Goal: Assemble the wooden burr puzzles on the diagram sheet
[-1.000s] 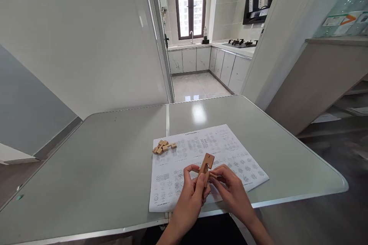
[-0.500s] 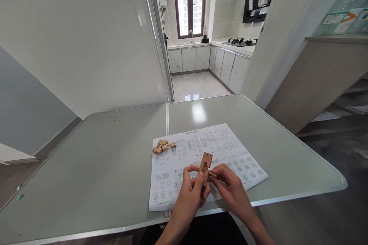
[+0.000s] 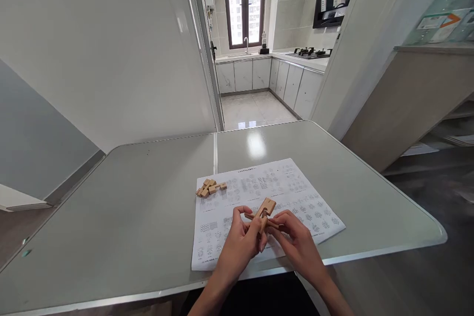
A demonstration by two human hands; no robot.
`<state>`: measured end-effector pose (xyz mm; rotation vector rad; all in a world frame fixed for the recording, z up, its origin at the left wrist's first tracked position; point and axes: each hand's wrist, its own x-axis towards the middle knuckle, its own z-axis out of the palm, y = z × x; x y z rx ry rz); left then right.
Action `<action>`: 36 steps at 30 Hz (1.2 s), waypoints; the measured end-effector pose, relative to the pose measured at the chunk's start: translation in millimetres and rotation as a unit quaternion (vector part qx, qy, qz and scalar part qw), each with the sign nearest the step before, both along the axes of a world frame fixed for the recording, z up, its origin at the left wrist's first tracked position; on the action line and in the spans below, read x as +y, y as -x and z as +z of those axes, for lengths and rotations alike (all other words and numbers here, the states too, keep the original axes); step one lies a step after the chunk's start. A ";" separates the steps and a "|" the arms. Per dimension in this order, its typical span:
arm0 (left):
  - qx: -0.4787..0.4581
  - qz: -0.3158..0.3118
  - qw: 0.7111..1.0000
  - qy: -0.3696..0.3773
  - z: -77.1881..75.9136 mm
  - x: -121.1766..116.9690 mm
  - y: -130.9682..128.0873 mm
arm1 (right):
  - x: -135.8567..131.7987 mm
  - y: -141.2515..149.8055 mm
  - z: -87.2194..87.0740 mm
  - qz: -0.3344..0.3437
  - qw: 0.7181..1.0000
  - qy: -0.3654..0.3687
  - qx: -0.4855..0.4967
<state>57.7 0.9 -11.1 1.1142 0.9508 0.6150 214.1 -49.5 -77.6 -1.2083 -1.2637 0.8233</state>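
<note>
Notched wooden puzzle pieces (image 3: 267, 205) are held between both hands, just above a printed sheet (image 3: 296, 187) of small diagrams. My left hand (image 3: 242, 237) is closed around the upright piece, with thumb and fingers on its lower part. A thinner wooden piece crosses it, and my right hand (image 3: 294, 239) pinches the right end of that one. Where the pieces meet is partly covered by my fingers. On the sheet's upper left lies a small heap of wooden puzzle pieces (image 3: 208, 189).
The sheet rests on a grey-green table (image 3: 129, 217) with a pale metal edge. A seam strip runs across the tabletop. At the lower left is a small green object (image 3: 25, 253). Beyond the table, a doorway shows a kitchen with white cabinets (image 3: 243, 75).
The upright wooden piece has tilted to the right, and my left hand has turned with it. A crossing piece now shows more at the left. My right hand has barely moved.
</note>
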 end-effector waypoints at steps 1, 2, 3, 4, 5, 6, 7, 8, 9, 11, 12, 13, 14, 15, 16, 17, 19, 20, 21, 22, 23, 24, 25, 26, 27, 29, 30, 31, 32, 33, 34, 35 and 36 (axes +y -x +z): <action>0.001 -0.004 1.000 0.001 -0.3 0.0 0.3 | 0.2 0.0 -0.3 0.000 1.000 0.002 0.000; -0.001 -0.006 1.000 0.003 -1.1 -0.6 0.5 | 0.3 0.0 -0.5 0.001 1.000 0.005 0.001; -0.005 -0.006 1.000 0.005 -2.5 -1.5 0.6 | 0.3 0.0 -0.6 0.001 1.000 0.008 0.002; -0.009 -0.004 1.000 0.008 -4.1 -2.7 0.8 | 0.2 0.0 -0.5 0.001 1.000 0.013 0.002; -0.014 -0.003 1.000 0.013 -5.7 -3.9 0.9 | 0.0 0.0 -0.4 0.002 1.000 0.017 0.002; -0.017 -0.004 1.000 0.021 -7.1 -5.1 1.1 | -0.3 -0.1 -0.1 0.002 1.000 0.019 0.001; -0.020 -0.005 0.999 0.029 -8.0 -6.0 1.3 | -0.6 -0.2 0.2 0.002 1.000 0.021 0.001; -0.022 -0.006 0.999 0.035 -8.5 -6.7 1.4 | -0.9 -0.4 0.6 0.001 1.000 0.022 0.000; -0.024 -0.007 0.999 0.041 -8.6 -7.3 1.6 | -1.1 -0.5 1.0 0.001 1.000 0.022 0.000; -0.033 -0.005 0.998 0.052 -7.9 -8.6 1.5 | -1.4 -0.8 1.4 -0.002 1.000 0.017 0.001; -0.040 -0.003 0.997 0.059 -7.3 -9.4 1.3 | -1.3 -0.9 1.4 -0.004 1.000 0.016 0.002; -0.049 0.000 0.997 0.067 -6.8 -10.6 0.9 | -1.2 -1.0 1.3 -0.005 1.000 0.015 0.002; -0.057 0.005 0.996 0.075 -6.3 -11.9 0.4 | -1.1 -1.1 0.9 -0.004 1.000 0.015 0.002; -0.063 0.011 0.995 0.079 -5.9 -13.4 -0.2 | -0.9 -1.2 0.5 -0.004 1.000 0.017 0.002; -0.065 0.018 0.994 0.080 -5.4 -14.9 -0.9 | -0.8 -1.3 0.1 -0.002 1.000 0.020 0.002; -0.065 0.024 0.995 0.077 -4.9 -16.5 -1.6 | -0.7 -1.4 -0.3 0.001 1.000 0.022 0.002; -0.060 0.031 0.996 0.064 -3.5 -19.1 -2.7 | -0.8 -1.6 -0.5 0.006 1.000 0.024 0.001; -0.057 0.032 0.996 0.059 -2.8 -20.1 -3.2 | -1.0 -1.6 -0.2 0.007 1.000 0.023 0.000; -0.055 0.031 0.997 0.054 -2.3 -20.9 -3.5 | -1.2 -1.5 0.4 0.007 1.000 0.021 -0.002; -0.054 0.030 0.997 0.050 -2.2 -21.4 -3.8 | -1.4 -1.4 1.4 0.007 1.000 0.019 -0.003; -0.052 0.029 0.997 0.045 -2.8 -21.6 -3.9 | -1.7 -1.3 2.6 0.006 1.000 0.018 -0.005; -0.050 0.029 0.997 0.042 -4.1 -21.7 -4.0 | -1.9 -1.1 4.0 0.004 1.000 0.017 -0.006; -0.049 0.029 0.998 0.042 -6.3 -21.6 -4.0 | -2.1 -0.9 5.2 0.002 1.000 0.018 -0.007; -0.048 0.028 0.998 0.043 -9.4 -21.3 -4.0 | -2.2 -0.8 6.2 0.000 1.000 0.019 -0.008; -0.047 0.028 0.997 0.047 -13.3 -20.9 -4.0 | -2.3 -0.7 6.9 -0.003 1.000 0.019 -0.009; -0.047 0.022 0.997 0.059 -22.0 -19.6 -3.9 | -2.4 -0.7 7.0 -0.007 1.000 0.018 -0.011; -0.046 0.018 0.997 0.063 -26.1 -18.7 -3.9 | -2.4 -0.7 6.5 -0.007 1.000 0.018 -0.013; -0.044 0.014 0.997 0.068 -29.4 -17.6 -3.6 | -2.4 -0.7 5.8 -0.007 1.000 0.020 -0.013; -0.040 0.010 0.996 0.073 -31.7 -16.5 -3.2 | -2.5 -0.7 4.9 -0.009 1.000 0.025 -0.012; -0.036 0.006 0.996 0.080 -32.6 -15.3 -2.5 | -2.6 -0.6 4.0 -0.015 0.999 0.030 -0.007; -0.031 0.001 0.996 0.087 -32.4 -14.0 -1.5 | -2.7 -0.4 3.1 -0.023 0.999 0.035 0.000; -0.026 -0.002 0.995 0.093 -31.2 -12.9 -0.3 | -2.7 -0.2 2.2 -0.030 0.999 0.041 0.008; -0.021 -0.005 0.995 0.097 -29.4 -11.9 0.9 | -2.7 0.0 1.5 -0.035 0.998 0.045 0.015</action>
